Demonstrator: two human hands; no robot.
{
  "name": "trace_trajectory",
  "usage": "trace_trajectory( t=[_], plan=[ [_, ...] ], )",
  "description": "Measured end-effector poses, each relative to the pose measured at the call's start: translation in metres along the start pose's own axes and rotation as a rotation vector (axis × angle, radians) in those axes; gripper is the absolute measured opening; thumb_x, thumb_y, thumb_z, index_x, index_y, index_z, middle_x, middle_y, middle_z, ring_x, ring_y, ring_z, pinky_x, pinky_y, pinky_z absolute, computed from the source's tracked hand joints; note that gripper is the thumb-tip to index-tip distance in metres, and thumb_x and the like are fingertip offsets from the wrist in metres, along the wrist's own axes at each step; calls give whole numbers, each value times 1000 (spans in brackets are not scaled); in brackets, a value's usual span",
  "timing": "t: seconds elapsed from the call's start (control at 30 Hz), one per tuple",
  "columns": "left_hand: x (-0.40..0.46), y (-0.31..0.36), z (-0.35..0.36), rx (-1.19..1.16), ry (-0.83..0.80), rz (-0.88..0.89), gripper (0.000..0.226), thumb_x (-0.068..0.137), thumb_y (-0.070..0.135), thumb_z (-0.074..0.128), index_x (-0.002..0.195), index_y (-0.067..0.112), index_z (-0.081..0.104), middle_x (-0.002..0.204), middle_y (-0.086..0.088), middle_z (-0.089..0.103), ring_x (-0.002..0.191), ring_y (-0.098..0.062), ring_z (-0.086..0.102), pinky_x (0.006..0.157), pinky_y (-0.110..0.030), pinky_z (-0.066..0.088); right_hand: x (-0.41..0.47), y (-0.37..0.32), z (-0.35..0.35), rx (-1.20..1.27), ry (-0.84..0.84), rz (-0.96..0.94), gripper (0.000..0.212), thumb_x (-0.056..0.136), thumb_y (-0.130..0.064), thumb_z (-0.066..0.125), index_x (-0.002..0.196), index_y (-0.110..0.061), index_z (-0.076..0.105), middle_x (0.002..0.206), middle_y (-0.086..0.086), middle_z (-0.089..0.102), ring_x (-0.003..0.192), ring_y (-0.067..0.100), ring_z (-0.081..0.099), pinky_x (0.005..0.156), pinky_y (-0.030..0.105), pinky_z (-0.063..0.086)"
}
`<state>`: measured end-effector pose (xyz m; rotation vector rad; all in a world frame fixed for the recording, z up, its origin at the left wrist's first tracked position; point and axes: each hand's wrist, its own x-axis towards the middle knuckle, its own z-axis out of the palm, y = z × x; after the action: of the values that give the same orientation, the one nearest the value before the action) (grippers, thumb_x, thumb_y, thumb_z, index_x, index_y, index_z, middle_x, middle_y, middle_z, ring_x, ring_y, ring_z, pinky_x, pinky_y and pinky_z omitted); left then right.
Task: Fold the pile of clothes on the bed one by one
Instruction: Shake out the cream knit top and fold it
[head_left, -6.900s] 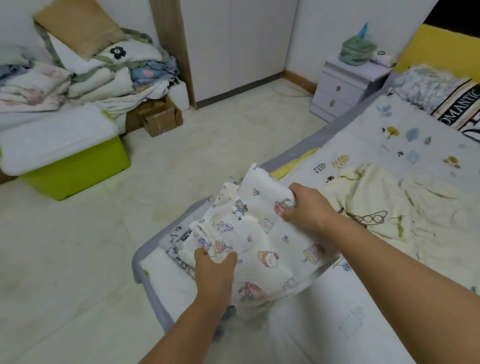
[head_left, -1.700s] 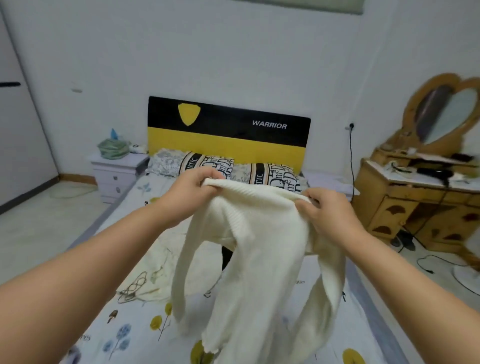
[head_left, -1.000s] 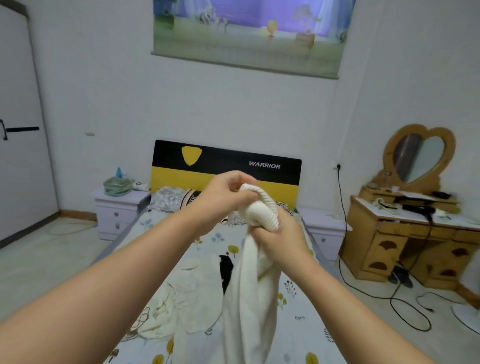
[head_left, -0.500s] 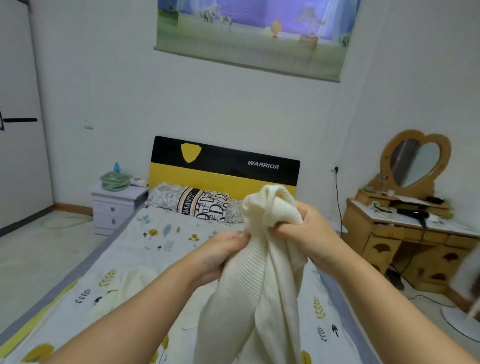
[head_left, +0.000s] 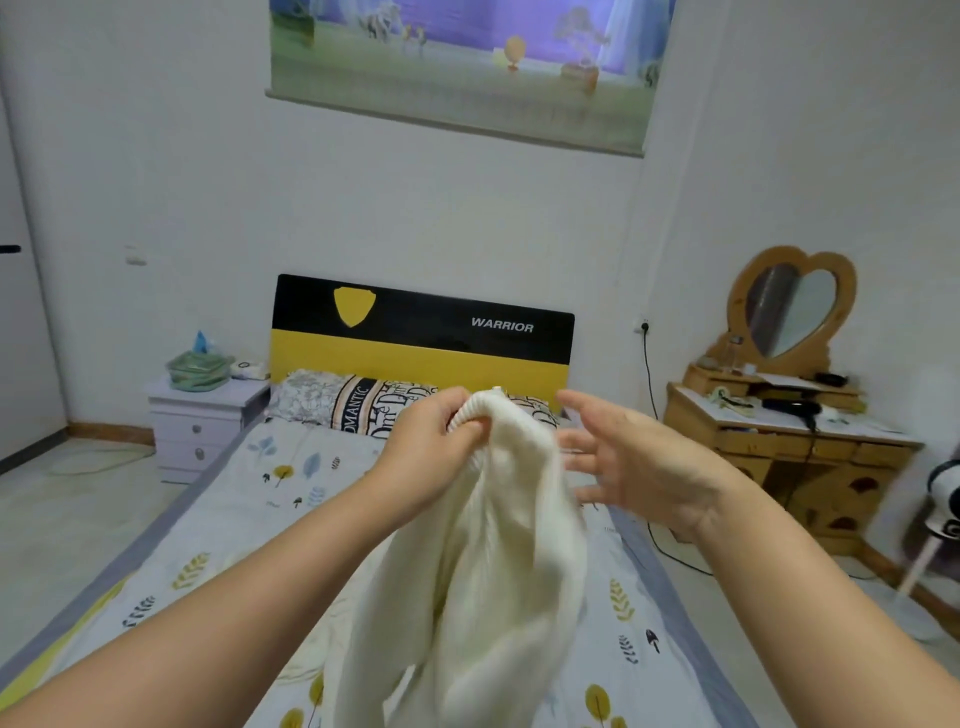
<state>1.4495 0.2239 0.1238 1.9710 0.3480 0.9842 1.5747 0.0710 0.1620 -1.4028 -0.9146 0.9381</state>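
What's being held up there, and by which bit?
The left hand grips a cream sweater by its ribbed top edge; the right hand is open, holding nothing.

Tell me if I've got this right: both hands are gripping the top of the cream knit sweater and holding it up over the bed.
Not quite. Only the left hand grips the ribbed top of the cream knit sweater, holding it up over the bed. The right hand is open beside it, fingers spread and not gripping the knit. The head view shows this.
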Motion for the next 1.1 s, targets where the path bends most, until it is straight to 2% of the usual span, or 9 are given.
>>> trace_trajectory(
  t=[0.07,0.2,0.33,0.43,0.57,0.67,0.73,0.83,1.1],
  plan=[
    [-2,3,5,31,-35,12,27,83,-2,53,66,19,56,63,7,54,62,-9,46,55,-22,33,5,-2,11,-261,64,36,93,48,-48,85,129,-24,46,106,2,66,93,17,66,81,38,54],
    [-9,0,9,26,-123,2,32,79,-6,54,65,22,59,67,6,58,65,-9,51,58,-21,39,15,9,31,-572,191,6,10,79,-3,71,79,-10,64,77,3,65,67,12,62,56,24,54],
    [-12,-16,-2,-124,-291,-127,8,81,9,67,83,17,65,79,-4,70,76,-17,66,71,-32,53,15,9,29,-654,394,-157,24,84,-2,64,68,-19,61,65,-4,59,58,6,52,44,14,38],
    [-21,-37,-4,-133,-511,-220,23,79,19,73,100,17,63,96,-7,72,88,-22,70,79,-36,57,10,-1,31,-576,448,-256,28,84,5,59,68,-18,61,65,-2,59,60,8,52,51,15,43],
    [-43,-67,0,99,-677,-267,13,74,27,76,84,22,69,92,3,73,86,-11,69,78,-26,56,-2,-28,26,-436,504,-369,22,85,10,53,77,-7,63,71,3,61,67,13,56,61,22,49],
    [-50,-83,-4,322,-711,-280,15,73,37,74,74,28,63,79,10,66,72,-5,63,64,-17,48,-14,-44,11,-432,552,-407,26,86,10,52,76,-12,62,75,6,62,73,19,59,69,32,52],
    [-49,-89,-11,429,-693,-289,24,76,39,71,65,24,56,68,8,55,61,-6,51,59,-19,38,-21,-49,-3,-459,601,-401,26,87,8,52,77,-14,62,79,8,63,79,24,60,74,38,51],
    [-42,-90,-22,403,-625,-314,28,83,29,66,60,23,53,65,5,52,58,-7,45,59,-21,36,-28,-42,-26,-549,664,-355,26,88,5,54,78,-17,63,77,3,64,71,16,60,61,26,50],
    [-8,-66,-42,36,-131,-370,10,87,14,60,87,5,63,73,-7,64,61,-15,57,52,-23,42,-34,10,-76,-865,790,-74,19,89,-4,57,101,-15,67,98,2,60,87,15,53,69,28,39]
  ],
)
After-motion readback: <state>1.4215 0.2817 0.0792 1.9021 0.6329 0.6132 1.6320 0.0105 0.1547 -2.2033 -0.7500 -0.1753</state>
